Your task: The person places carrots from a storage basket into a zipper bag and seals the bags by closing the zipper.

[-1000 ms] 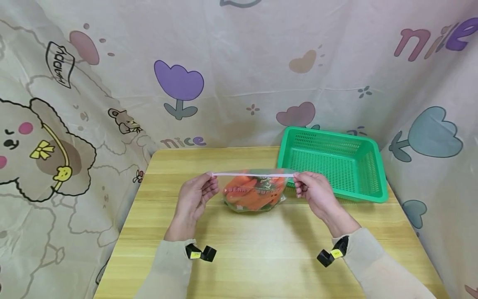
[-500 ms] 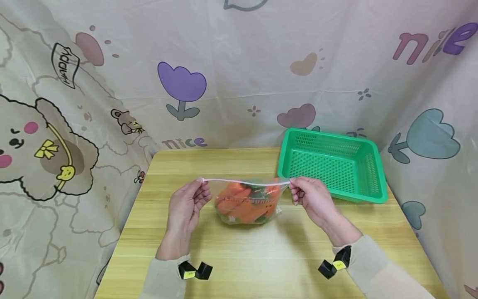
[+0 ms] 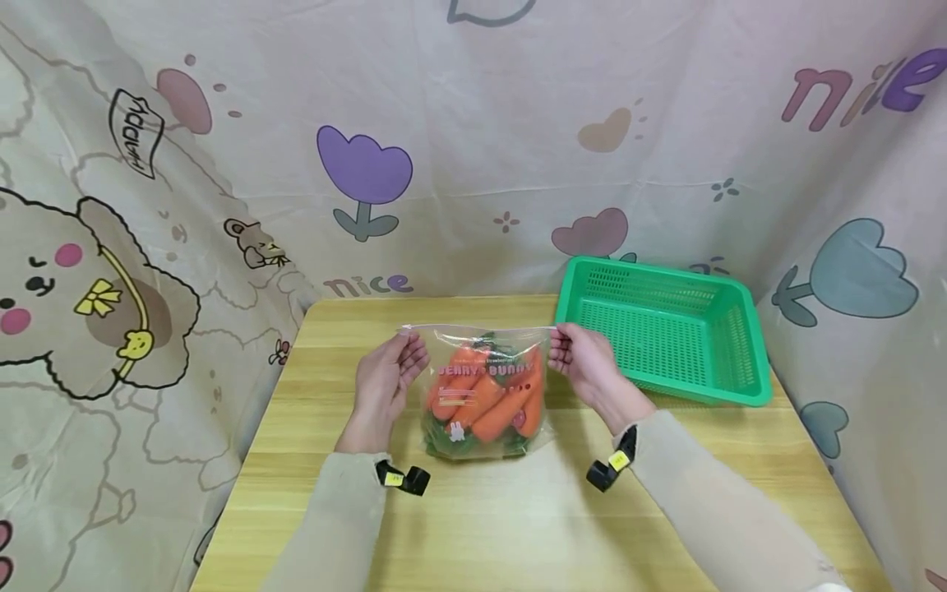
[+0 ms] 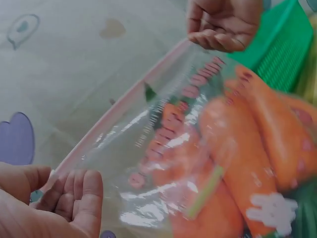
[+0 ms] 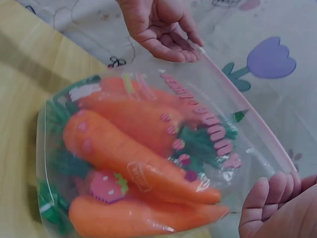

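A clear zipper bag (image 3: 484,395) with pink printing hangs upright between my two hands, its front facing me. Inside it lie several orange carrots (image 5: 133,148) with green tops. My left hand (image 3: 390,374) pinches the upper left corner at the end of the pink zipper strip (image 4: 119,106). At the opposite corner my right hand (image 3: 588,362) pinches the strip's other end. The strip is stretched straight between them, and the remaining fingers of both hands are curled loosely in front of the bag's sides.
A green perforated basket (image 3: 666,329) stands at the back right of the wooden table (image 3: 488,526), just beyond my right hand. Printed cloth (image 3: 473,164) hangs behind the table and along both sides.
My hands have raised the bag's top edge and come a little closer together. The bag, earlier seen from above with its strip sagging, now shows its whole front.
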The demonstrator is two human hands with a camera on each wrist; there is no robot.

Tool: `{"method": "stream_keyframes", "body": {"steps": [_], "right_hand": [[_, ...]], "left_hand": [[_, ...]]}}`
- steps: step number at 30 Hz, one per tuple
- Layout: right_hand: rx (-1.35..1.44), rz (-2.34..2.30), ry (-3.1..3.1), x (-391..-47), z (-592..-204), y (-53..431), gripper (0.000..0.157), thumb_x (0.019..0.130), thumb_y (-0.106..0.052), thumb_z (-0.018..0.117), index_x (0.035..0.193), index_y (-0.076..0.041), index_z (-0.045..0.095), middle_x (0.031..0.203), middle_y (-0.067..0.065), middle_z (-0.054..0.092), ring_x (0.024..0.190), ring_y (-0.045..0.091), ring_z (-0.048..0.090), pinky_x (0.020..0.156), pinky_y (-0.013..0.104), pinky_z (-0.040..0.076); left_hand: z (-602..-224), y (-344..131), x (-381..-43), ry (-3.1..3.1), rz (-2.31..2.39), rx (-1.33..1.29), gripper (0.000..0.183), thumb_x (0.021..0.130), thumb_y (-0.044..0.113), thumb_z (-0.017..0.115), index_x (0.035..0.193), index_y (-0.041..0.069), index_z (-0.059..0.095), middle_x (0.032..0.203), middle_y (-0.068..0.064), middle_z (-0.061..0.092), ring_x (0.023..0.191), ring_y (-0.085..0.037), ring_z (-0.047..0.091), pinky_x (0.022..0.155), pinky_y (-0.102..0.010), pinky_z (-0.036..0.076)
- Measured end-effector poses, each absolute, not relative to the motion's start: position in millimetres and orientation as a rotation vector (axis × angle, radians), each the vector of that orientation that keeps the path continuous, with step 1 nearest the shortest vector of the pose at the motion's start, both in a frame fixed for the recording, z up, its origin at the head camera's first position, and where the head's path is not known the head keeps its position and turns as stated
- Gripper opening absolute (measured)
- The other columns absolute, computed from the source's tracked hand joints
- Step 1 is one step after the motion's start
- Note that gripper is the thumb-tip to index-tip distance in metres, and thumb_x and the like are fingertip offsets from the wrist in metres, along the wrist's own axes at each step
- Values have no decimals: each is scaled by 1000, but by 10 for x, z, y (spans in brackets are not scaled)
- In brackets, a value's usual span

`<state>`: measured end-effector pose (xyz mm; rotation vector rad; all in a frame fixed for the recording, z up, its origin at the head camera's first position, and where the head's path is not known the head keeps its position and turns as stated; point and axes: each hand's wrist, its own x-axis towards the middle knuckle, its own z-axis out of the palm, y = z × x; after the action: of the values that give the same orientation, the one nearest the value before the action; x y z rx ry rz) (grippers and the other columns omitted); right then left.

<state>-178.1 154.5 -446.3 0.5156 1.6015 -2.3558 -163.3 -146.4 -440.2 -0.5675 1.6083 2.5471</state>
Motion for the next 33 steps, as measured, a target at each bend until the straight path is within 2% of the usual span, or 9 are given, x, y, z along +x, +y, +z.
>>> {"method": "stream_keyframes", "body": {"steps": [7,11,13,16,18,20,22,27,33], "right_hand": [[537,-2316,1653,-2046,-4551,1443,23,111,-23,50,107,-5,62,89,0,65,76,11,61,75,26,56],[379,-2198,1866,-2067,-4623,1353,33,111,-24,50,125,3,62,110,10,70,100,23,69,95,39,58],[227,-2037,2109,-2029,-4692,1312,38,110,-24,51,136,3,59,123,16,69,114,29,68,104,45,55],[-10,-1710,2471,-1941,-4815,1257,49,109,-28,55,150,-3,51,142,18,63,132,35,61,111,52,49],[-166,-1481,2661,-1891,-4903,1211,56,109,-32,56,158,-8,44,152,17,56,141,37,53,118,55,41],[-295,-1340,2752,-1860,-4988,1143,63,108,-33,58,162,-9,38,161,18,48,149,40,44,123,59,32],[-393,-1239,2813,-1855,-5078,1078,67,107,-34,60,164,-10,34,166,21,39,153,45,36,124,64,26],[-552,-984,2888,-1809,-5335,1009,74,105,-41,62,165,-11,32,169,29,26,155,57,22,120,73,25],[-574,-717,2886,-1522,-5598,1097,83,105,-51,58,168,-9,24,171,30,18,156,58,15,120,71,28]], "left_hand": [[-4557,-1428,-1728,1609,2536,-554,44,112,33,49,132,-5,59,120,-14,68,101,-17,69,106,-34,54],[-4702,-1416,-1731,1939,2351,-458,49,112,39,46,140,0,60,139,-17,64,117,-22,65,114,-41,48],[-4805,-1410,-1712,2255,2071,-358,48,111,39,48,144,7,61,137,-19,66,112,-33,67,105,-46,54],[-4960,-1402,-1683,2636,1569,-136,49,109,41,52,152,18,56,147,-17,62,128,-41,62,108,-56,50],[-5057,-1407,-1673,2739,1338,14,55,109,41,53,159,18,48,157,-21,52,140,-47,52,114,-62,43],[-5133,-1418,-1666,2788,1168,127,62,109,41,51,164,15,39,169,-20,33,157,-45,29,124,-63,26],[-5211,-1415,-1654,2805,1051,197,65,110,40,50,166,13,32,173,-22,22,160,-47,18,126,-64,21],[-5360,-1309,-1552,2808,927,326,66,111,37,49,168,13,26,176,-21,8,161,-47,9,125,-65,22],[-5394,-1160,-1359,2796,806,407,62,112,33,48,167,16,27,176,-22,5,161,-47,6,123,-64,28]]}}
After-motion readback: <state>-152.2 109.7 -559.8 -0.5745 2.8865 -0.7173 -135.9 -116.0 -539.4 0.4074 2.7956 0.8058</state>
